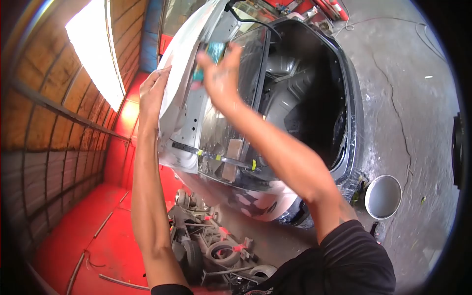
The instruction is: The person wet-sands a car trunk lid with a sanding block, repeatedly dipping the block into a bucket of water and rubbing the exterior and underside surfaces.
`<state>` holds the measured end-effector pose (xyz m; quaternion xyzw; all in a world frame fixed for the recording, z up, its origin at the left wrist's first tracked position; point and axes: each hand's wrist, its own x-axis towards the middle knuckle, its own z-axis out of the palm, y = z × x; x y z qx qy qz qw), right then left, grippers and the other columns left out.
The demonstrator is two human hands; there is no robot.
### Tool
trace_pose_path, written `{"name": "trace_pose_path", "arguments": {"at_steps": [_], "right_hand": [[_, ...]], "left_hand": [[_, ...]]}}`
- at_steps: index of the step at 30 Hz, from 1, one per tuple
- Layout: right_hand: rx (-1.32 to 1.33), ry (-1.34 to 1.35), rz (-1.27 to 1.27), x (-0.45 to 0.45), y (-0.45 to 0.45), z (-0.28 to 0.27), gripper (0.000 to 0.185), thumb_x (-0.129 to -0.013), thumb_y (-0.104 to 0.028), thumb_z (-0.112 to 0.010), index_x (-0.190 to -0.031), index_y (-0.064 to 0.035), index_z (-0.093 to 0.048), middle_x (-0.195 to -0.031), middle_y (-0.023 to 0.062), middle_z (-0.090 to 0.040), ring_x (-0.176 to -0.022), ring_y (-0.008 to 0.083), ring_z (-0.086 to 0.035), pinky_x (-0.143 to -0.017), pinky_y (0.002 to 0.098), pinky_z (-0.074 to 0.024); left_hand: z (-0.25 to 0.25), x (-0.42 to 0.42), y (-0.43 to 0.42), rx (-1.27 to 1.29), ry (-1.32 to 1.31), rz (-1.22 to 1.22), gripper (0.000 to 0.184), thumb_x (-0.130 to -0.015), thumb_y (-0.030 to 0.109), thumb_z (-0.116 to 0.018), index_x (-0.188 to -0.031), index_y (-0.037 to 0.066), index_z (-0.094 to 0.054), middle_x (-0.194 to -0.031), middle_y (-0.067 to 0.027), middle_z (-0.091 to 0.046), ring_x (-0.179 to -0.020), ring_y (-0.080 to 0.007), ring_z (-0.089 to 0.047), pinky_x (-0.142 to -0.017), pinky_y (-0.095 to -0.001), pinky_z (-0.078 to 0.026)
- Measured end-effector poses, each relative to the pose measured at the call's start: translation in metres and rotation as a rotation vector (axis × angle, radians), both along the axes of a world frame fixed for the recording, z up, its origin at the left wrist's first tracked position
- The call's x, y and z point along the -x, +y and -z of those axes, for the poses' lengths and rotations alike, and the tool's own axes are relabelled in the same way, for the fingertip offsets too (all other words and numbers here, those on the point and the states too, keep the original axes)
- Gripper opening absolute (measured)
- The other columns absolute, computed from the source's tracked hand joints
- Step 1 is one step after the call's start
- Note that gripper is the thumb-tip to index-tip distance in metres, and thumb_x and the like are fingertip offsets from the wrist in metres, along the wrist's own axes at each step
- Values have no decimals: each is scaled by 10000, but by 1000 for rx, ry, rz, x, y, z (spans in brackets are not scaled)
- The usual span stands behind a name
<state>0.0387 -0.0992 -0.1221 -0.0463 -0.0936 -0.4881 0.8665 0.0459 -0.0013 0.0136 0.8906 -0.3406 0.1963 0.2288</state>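
My left hand [153,93] rests with its fingers over the outer edge of a pale, curved car body panel [181,51]. My right hand [222,73] is over the panel's inner side, its thumb and fingers around a teal block-like thing [215,50]. Motion smears that thing, so its exact kind does not show. Beneath my right forearm lies a car window [216,130]. A dark strip with yellow tape pieces [226,159] crosses the glass, and a brownish rectangular block [232,160] sits at the strip.
The car's dark open interior [305,98] lies right of the glass. A pale bucket [383,197] stands on the grey floor, where a cable [393,103] runs. Tyres and metal parts [221,253] lie below the car. A red wall [118,196] is at left.
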Motion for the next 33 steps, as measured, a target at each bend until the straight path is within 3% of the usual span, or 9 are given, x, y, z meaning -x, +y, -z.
{"name": "trace_pose_path", "arguments": {"at_steps": [4, 8, 12, 14, 16, 20, 27, 33], "right_hand": [[60, 33, -60, 20, 15, 8, 666, -926, -83, -708, -1408, 4, -257, -1078, 178, -593, -775, 252, -680, -448, 350, -610], [-14, 12, 27, -18, -20, -10, 608, -935, -83, -703, -1366, 1, -281, -1077, 196, -591, -776, 260, -691, -426, 345, -600], [34, 32, -133, 24, 24, 2, 657, -948, -63, -657, -1453, -26, -238, -1143, 228, -602, -805, 260, -679, -469, 341, -605], [51, 15, -48, -5, 2, -1, 650, -949, -69, -665, -1432, -3, -235, -1141, 223, -600, -818, 268, -686, -464, 349, -613], [41, 14, -58, -24, -29, -10, 619, -953, -80, -680, -1381, 21, -244, -1117, 207, -601, -854, 272, -697, -463, 353, -631], [13, -4, -49, 19, 20, 0, 615, -952, -61, -666, -1383, 38, -239, -1108, 224, -602, -848, 268, -692, -444, 345, -611], [45, 64, -39, -9, -20, -5, 645, -937, -79, -697, -1393, 43, -257, -1070, 210, -594, -693, 253, -675, -406, 345, -581], [71, 69, -68, 9, -2, 2, 641, -941, -74, -688, -1395, 31, -247, -1067, 197, -595, -719, 244, -669, -387, 343, -565]], "left_hand": [[8, 11, -6, 20, 13, -5, 325, -1032, 291, -620, -1189, 48, -769, -976, -25, -731, -843, -99, -638, -756, -264, -492], [9, 23, -6, 29, -36, 20, 326, -1034, 296, -617, -1177, 47, -771, -951, -29, -732, -805, -92, -633, -715, -257, -485], [8, 19, -8, 61, 57, -5, 325, -1033, 293, -619, -1169, 40, -771, -929, -24, -729, -786, -85, -629, -692, -248, -479], [8, 20, -6, 114, 147, -26, 320, -1031, 291, -625, -1160, 39, -772, -922, -20, -728, -784, -81, -629, -685, -250, -478], [9, 16, -7, 68, 35, 15, 314, -1026, 293, -632, -1147, 40, -774, -908, -18, -726, -782, -81, -631, -688, -250, -481], [7, 22, -8, 23, -8, -49, 324, -1025, 295, -636, -1160, 34, -775, -918, -20, -729, -785, -82, -635, -697, -253, -486], [6, 19, -3, -87, -141, 37, 320, -1033, 272, -616, -1204, 50, -772, -987, -21, -742, -861, -92, -653, -768, -253, -499], [6, 15, -4, 7, -21, -6, 317, -1029, 271, -616, -1180, 41, -774, -996, -18, -728, -873, -84, -626, -779, -245, -476]]}}
